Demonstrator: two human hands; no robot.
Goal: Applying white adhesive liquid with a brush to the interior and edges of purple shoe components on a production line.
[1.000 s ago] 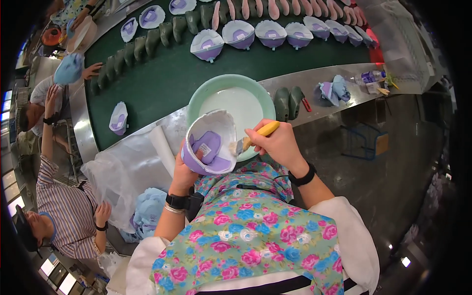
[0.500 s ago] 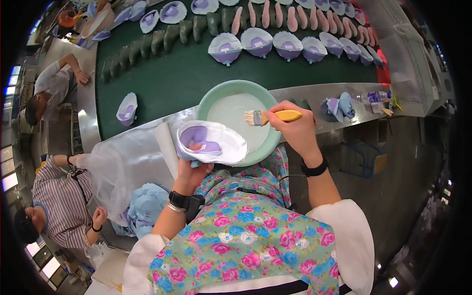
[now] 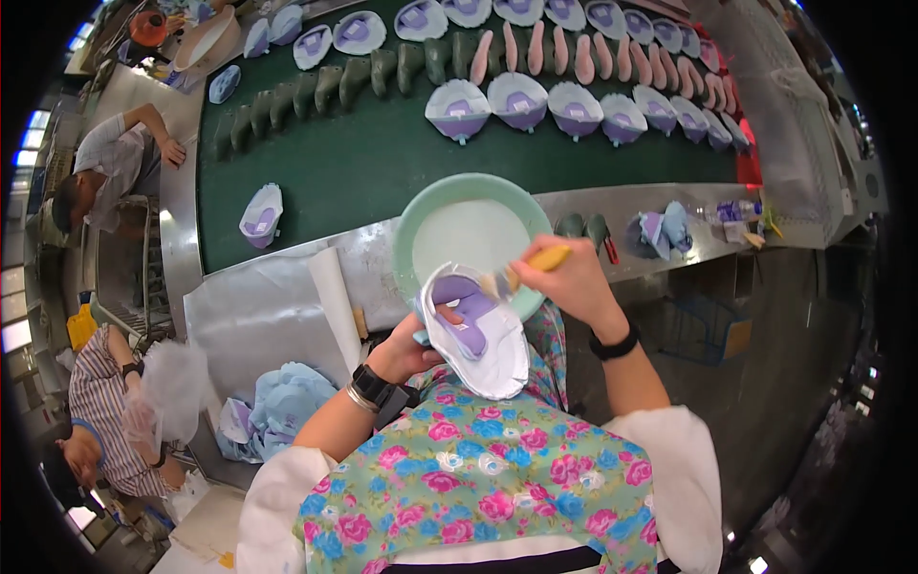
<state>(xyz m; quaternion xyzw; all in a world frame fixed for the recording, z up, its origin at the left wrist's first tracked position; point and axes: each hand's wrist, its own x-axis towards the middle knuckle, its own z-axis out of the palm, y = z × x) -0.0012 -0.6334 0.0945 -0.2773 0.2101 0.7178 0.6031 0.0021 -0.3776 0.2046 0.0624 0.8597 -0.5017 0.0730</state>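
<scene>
The lavender-and-white shoe upper is clasped by the left hand at the green basin's near side, the brush being gripped by the right hand, and is judged light, pliable, best held by its outer wall.

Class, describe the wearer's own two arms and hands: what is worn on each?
The left hand and the right hand are without gloves. The left wrist carries a bulky black strap and, on its elbow side, a silvery bangle. The right wrist has a black wristband. White sleeves end well short of both wrists.
</scene>
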